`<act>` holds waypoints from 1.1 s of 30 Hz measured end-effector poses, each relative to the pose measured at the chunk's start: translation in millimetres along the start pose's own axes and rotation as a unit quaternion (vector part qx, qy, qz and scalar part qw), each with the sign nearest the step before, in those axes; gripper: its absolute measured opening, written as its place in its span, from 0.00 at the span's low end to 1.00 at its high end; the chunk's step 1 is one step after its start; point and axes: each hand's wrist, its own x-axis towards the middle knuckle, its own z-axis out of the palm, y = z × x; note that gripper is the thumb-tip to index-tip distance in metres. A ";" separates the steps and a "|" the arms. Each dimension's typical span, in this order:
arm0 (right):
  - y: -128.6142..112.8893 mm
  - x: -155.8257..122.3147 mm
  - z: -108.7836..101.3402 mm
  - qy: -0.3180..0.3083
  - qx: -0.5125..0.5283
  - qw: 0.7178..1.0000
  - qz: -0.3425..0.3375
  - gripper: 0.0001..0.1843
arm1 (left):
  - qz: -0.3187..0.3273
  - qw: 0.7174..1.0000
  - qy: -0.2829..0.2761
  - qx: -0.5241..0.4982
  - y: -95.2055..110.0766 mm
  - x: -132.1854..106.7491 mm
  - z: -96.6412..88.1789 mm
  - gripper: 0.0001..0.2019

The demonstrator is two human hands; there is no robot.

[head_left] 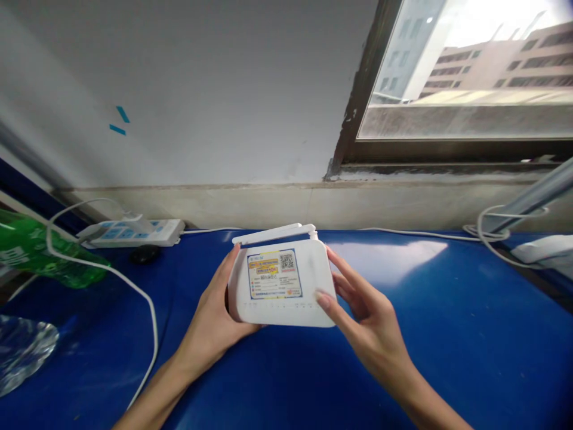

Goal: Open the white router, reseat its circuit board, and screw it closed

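A white Wi-Fi router [316, 275] is held between both hands over the blue table. Its top bears a printed sticker [275, 275] with a QR code, and its white antennas [273, 233] lie folded along the back edge. My left hand [217, 304] grips the router's left side, its thumb near the back left corner and its other fingers mostly hidden underneath. My right hand [364, 304] holds the right side, with the thumb on the top near the front right corner and the fingers along the side edge.
At the left stand a white power strip [172, 233] with a plugged-in adapter and a green bottle [54, 257]. A white cable [150, 304] runs down the left of the blue table [470, 334]. Clear plastic [27, 352] lies front left. Behind are a wall and window.
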 end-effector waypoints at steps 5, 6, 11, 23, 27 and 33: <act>13.0 6.5 4.5 0.054 0.157 0.977 0.132 0.29 | -0.006 0.996 0.025 -0.090 10.7 -5.1 3.2 0.72; 16.1 7.2 4.3 0.064 0.175 0.971 0.153 0.29 | -0.002 0.991 0.028 -0.130 14.7 -6.2 3.6 0.69; 25.8 6.8 6.3 0.083 0.266 0.938 0.205 0.28 | 0.057 0.987 0.043 -0.142 30.1 -14.2 4.5 0.58; 25.7 9.2 15.4 0.053 0.234 0.955 0.173 0.39 | 0.217 0.973 0.080 -0.022 36.5 -26.6 15.5 0.66; 19.8 11.1 16.8 0.071 0.235 0.951 0.186 0.37 | 0.224 0.972 0.071 -0.032 36.0 -24.8 15.9 0.66; 7.8 12.7 18.8 0.076 0.232 0.949 0.202 0.32 | 0.232 0.969 0.072 -0.040 37.4 -23.1 17.6 0.66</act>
